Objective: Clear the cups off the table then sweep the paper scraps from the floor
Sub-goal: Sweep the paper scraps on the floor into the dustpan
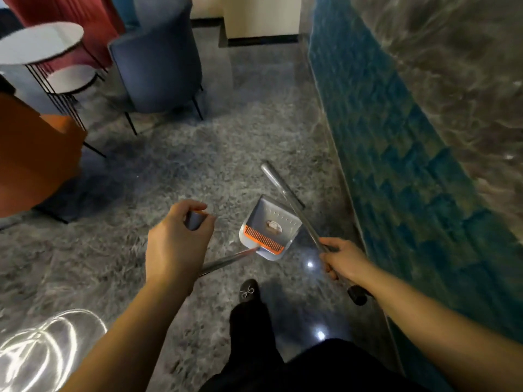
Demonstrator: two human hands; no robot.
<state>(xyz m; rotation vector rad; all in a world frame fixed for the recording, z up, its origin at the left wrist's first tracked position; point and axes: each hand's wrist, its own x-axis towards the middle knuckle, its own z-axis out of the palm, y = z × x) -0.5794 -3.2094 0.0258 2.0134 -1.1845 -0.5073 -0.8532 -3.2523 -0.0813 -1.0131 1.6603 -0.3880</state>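
A grey dustpan with an orange comb edge hangs low over the grey marble floor, a small pale scrap lying inside it. Its metal pole runs back to my left hand, which is shut on the grey handle end. My right hand grips a second metal pole, the broom handle, which slants up and away over the dustpan; its black end cap sticks out behind my wrist. The broom's head is not visible. No cups are in sight.
A round white side table with a lower shelf stands far left among a blue-grey armchair, a red chair and an orange chair. A teal tiled counter runs along the right. My dark shoe is below the dustpan.
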